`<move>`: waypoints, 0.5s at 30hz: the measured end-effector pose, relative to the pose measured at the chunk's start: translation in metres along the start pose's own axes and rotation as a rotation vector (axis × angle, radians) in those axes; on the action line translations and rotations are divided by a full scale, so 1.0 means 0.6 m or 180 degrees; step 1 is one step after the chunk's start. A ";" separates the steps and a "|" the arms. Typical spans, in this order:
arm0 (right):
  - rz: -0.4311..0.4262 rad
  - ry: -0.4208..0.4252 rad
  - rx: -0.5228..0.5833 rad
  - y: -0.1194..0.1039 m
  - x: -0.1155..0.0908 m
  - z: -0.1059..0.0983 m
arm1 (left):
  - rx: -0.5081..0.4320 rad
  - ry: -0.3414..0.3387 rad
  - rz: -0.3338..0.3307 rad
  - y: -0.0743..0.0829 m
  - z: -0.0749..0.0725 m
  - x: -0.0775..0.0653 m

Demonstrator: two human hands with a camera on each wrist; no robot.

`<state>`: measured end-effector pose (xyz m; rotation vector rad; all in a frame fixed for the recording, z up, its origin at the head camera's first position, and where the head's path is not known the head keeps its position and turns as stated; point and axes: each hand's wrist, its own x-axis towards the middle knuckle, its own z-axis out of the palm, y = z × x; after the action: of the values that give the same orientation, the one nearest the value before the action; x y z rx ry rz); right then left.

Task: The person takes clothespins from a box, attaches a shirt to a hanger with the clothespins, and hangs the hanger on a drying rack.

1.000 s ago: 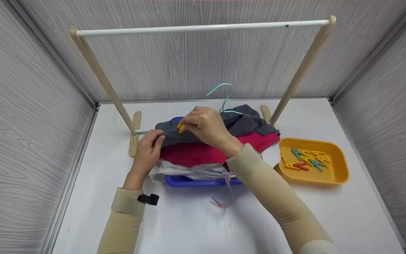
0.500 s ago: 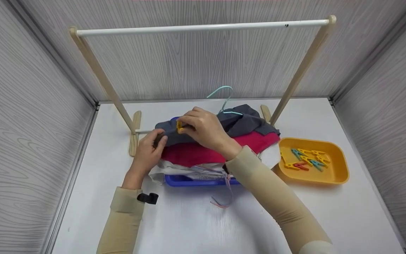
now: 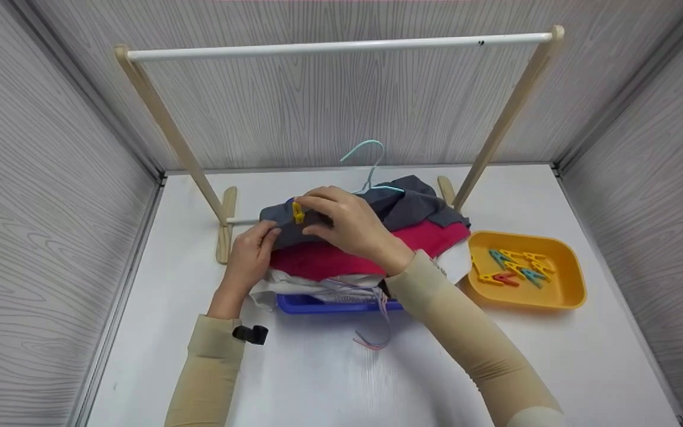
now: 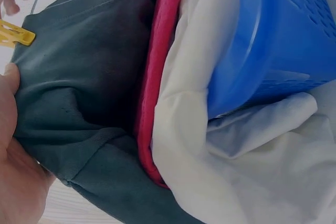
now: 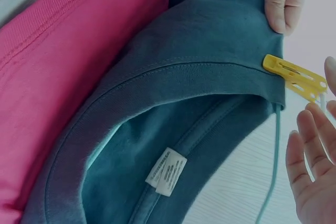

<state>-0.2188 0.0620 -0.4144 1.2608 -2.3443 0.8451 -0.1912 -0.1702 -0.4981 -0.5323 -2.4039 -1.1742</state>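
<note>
A yellow clothespin [image 5: 294, 77] is clamped on the shoulder of a dark grey-blue shirt [image 3: 285, 234], beside its neckline. My left hand [image 3: 251, 252] pinches the shirt between thumb and fingers, just left of the clothespin. In the right wrist view, my right hand [image 5: 315, 156] has its fingers spread beside the clothespin, holding nothing. The light teal hanger [image 3: 371, 163] sits in the shirt, its hook standing up behind my right hand [image 3: 356, 228]; most of its body is hidden by cloth. A white label [image 5: 167, 171] shows inside the collar.
Under the shirt lie a red-pink garment [image 3: 312, 261] and a white one [image 4: 184, 129], on a blue basket [image 3: 300, 305]. An orange tray [image 3: 567, 284] with several clothespins [image 3: 516, 270] stands right. A wooden rack with a white rail [image 3: 341, 46] rises behind.
My right fingers have opened off the yellow clothespin, which stays clamped on the shirt. The hanger's hook has shifted slightly left. My left hand keeps pinching the shirt in nearly the same place.
</note>
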 end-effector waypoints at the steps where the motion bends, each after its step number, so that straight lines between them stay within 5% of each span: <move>1: -0.0009 0.0007 0.0033 0.000 -0.004 -0.002 | -0.0042 0.0028 -0.0041 0.000 0.000 0.000; 15: 0.0276 -0.0071 0.0806 0.039 -0.075 -0.058 | -0.0578 0.0214 -0.0420 -0.010 -0.010 0.002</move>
<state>-0.2129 0.1231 -0.4204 1.2759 -2.3817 1.1934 -0.1942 -0.1784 -0.4982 -0.3864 -2.3185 -1.4532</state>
